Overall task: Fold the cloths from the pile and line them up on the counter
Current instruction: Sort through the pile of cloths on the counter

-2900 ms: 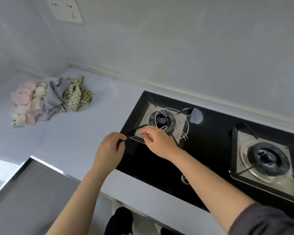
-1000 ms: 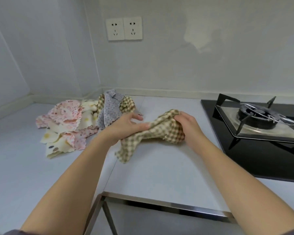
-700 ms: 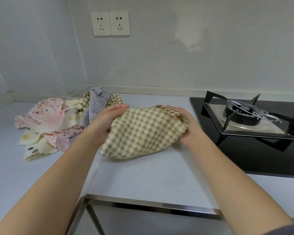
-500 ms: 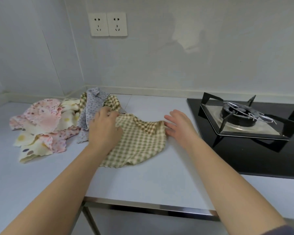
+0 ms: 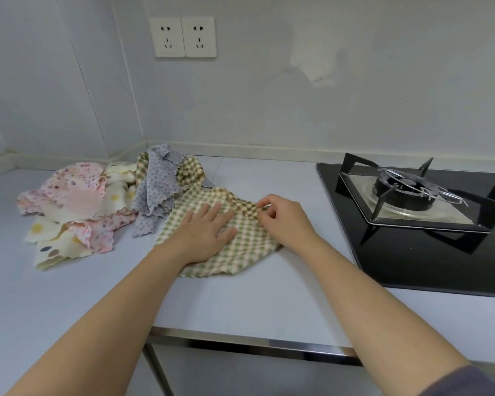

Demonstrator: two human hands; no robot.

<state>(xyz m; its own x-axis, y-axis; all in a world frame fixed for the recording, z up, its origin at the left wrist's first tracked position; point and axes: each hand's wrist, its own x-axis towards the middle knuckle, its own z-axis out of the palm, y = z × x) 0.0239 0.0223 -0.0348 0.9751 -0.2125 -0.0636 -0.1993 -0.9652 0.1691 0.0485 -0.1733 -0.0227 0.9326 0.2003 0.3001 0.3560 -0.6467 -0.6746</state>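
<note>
Flattening comes first: the green-checked cloth (image 5: 246,252) lies rumpled on the worktop (image 5: 240,304), just right of the pile (image 5: 92,207) and touching it. The left hand (image 5: 203,235) presses on it with straight, spread fingers, while the right hand (image 5: 283,218) pinches a turned-over bit of the far edge. To do this well, pin the middle and draw that edge outward — toward the hob (image 5: 412,238) — until the corners show square; only then fold, matching edge to edge.

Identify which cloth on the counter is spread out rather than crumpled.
The green checked cloth: the left hand presses it flat, the right hand pinches its edge. The other cloths lie crumpled in the pile beside it.
</note>
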